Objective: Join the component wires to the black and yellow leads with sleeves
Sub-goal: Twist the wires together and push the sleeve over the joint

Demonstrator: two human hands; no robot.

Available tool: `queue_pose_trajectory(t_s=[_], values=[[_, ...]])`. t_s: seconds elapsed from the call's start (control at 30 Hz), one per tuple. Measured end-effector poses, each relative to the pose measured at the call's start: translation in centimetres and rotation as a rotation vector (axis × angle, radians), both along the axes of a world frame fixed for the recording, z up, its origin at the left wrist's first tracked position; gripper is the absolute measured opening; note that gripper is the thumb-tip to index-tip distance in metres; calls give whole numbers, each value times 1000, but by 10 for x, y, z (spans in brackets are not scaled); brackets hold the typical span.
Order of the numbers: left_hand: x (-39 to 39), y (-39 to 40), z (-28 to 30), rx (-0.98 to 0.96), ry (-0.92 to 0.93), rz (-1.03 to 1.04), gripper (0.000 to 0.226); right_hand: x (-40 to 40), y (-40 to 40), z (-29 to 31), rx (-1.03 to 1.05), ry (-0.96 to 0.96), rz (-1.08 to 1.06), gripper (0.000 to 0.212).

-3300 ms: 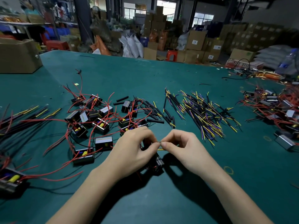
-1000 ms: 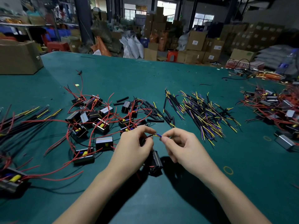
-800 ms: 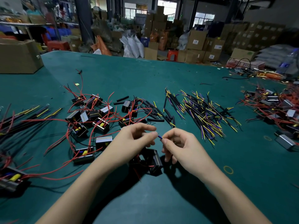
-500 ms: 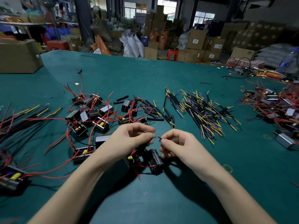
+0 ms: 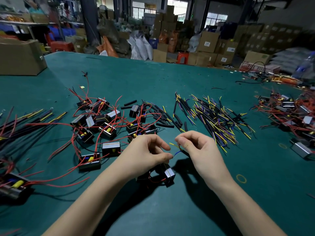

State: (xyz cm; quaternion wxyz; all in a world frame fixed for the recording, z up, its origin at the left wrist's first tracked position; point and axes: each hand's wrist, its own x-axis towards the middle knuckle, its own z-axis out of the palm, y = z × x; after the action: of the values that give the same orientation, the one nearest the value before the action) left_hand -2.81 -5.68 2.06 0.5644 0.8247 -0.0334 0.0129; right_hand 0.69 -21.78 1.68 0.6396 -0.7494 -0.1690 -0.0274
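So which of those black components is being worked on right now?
The component directly below the left hand and right hand; the rest lie further left.

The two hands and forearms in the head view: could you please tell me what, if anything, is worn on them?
Nothing is worn. The left hand and right hand are bare, with no gloves, rings, watch or bands visible. Both forearms are bare up to the bottom edge of the picture, with no sleeve showing. The nails look short and unpainted.
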Motion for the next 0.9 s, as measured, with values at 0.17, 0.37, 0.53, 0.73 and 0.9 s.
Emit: queue_pose_trajectory(t_s=[0.17,0.37,0.53,0.73,0.9], values=[[-1,-1,1,33,-18,25,13,0,5,-4,53,59,-26,17],[0,5,4,-21,-6,34,16,-5,6,-9,-230,-235,-45,19],[-1,4,3,17,18,29,20,-5,5,-14,-490,-497,-23,9],[-1,6,2,39,66,110,25,-6,6,-13,-333,-552,-15,10],[-1,5,1,-3,70,80,15,-7,8,-15,-288,-503,36,13]])
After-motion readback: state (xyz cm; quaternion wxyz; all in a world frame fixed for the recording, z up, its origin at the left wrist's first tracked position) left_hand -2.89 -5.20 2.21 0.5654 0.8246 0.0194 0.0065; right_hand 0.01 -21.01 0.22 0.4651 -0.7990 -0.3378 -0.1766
